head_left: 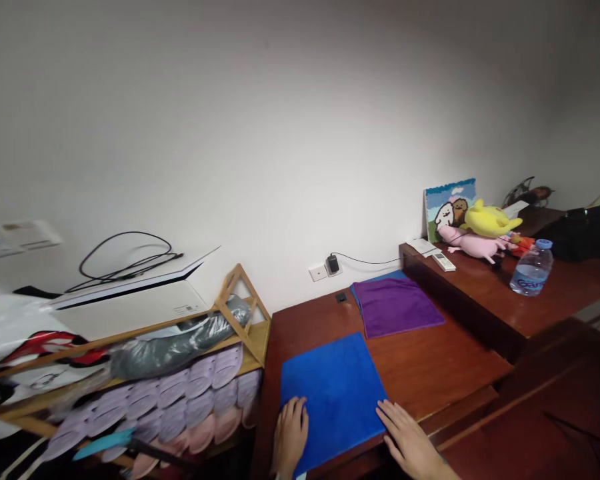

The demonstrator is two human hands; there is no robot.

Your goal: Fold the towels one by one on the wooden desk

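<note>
A blue cloth (333,393) lies flat and spread out on the reddish-brown desk. My left hand (291,432) rests at its near left edge, fingers extended and bent slightly over the fabric. On the opposite side, my right hand (411,437) lies with fingers stretched out, its fingertips touching the cloth's right edge. Neither hand has anything gripped. Behind the blue cloth, a purple cloth (397,307) is laid on the desk, with the edge of another blue cloth showing beneath it.
To the left stands a wooden rack (263,343) with lilac and pink slippers and a white box (145,310). A raised desk section (485,300) on the right holds a water bottle (531,270), plush toys (490,220) and a remote (444,261). A charger (333,264) is plugged into the wall.
</note>
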